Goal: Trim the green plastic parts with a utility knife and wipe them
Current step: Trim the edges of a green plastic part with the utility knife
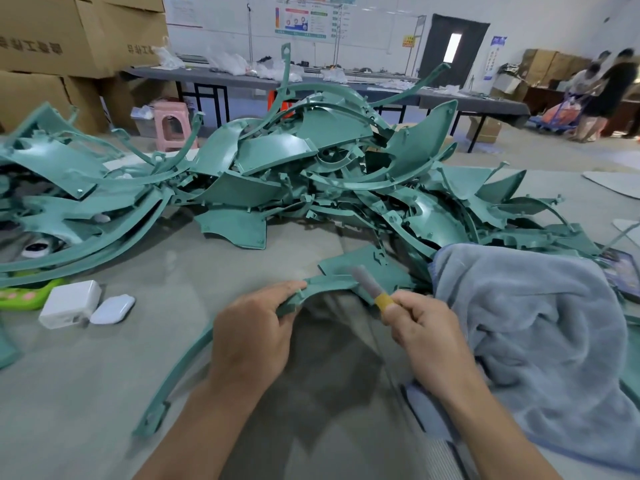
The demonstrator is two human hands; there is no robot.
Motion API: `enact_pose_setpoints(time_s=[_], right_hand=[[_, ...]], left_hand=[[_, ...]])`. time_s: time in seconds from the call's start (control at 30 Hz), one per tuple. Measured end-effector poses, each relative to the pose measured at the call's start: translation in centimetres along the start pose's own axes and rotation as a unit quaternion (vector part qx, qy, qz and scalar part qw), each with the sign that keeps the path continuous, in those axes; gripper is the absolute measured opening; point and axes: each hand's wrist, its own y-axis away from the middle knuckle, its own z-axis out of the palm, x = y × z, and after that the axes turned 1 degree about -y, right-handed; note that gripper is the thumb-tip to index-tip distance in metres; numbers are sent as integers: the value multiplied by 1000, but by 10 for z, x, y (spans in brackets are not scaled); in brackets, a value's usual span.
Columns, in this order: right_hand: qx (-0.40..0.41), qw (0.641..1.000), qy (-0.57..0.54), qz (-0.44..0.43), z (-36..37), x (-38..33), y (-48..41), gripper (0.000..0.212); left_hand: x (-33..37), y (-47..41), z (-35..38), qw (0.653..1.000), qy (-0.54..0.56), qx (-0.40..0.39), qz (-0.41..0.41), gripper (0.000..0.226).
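Observation:
My left hand point(254, 327) grips a long curved green plastic part point(325, 284) near its upper bend; the part's lower end reaches down to the left over the grey table. My right hand point(424, 325) holds a grey utility knife point(367, 285) with a yellow band, its tip lying against the part's inner edge. A grey-blue towel point(540, 341) lies bunched to the right of my right hand. A large heap of green plastic parts point(311, 161) covers the table beyond my hands.
A white charger block point(69, 303), a white earbud case point(112, 310) and a green object point(24, 294) sit at the left. Cardboard boxes point(69, 39), a pink stool point(171, 124) and a long dark table point(311, 84) stand behind. People stand at the far right point(602, 91).

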Motion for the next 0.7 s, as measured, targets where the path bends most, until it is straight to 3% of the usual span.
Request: enact_pose_setpoints(time_s=[0.1, 0.2, 0.27, 0.4, 0.47, 0.57, 0.63, 0.7], right_hand=[[57, 997, 15, 41, -5, 4, -3, 33], [5, 997, -75, -16, -4, -5, 5, 32], [-22, 999, -38, -27, 2, -7, 7, 31], [70, 993, 90, 43, -3, 4, -4, 33], [78, 997, -3, 26, -5, 7, -4, 32], [17, 992, -127, 6, 0, 2, -1, 26], [-11, 995, -92, 33, 5, 5, -3, 20], [6, 997, 19, 69, 5, 12, -8, 20]], left_hand=[[1, 1, -2, 1000, 2, 2, -4, 32], [2, 0, -3, 1000, 9, 6, -16, 28], [2, 0, -3, 1000, 9, 8, -14, 28], [3, 1, -2, 1000, -10, 11, 3, 27], [1, -1, -3, 1000, -1, 14, -11, 24], [-1, 0, -5, 1000, 11, 12, -5, 26], [-2, 1, -5, 1000, 1, -1, 21, 30], [-5, 3, -4, 998, -5, -21, 56, 35]])
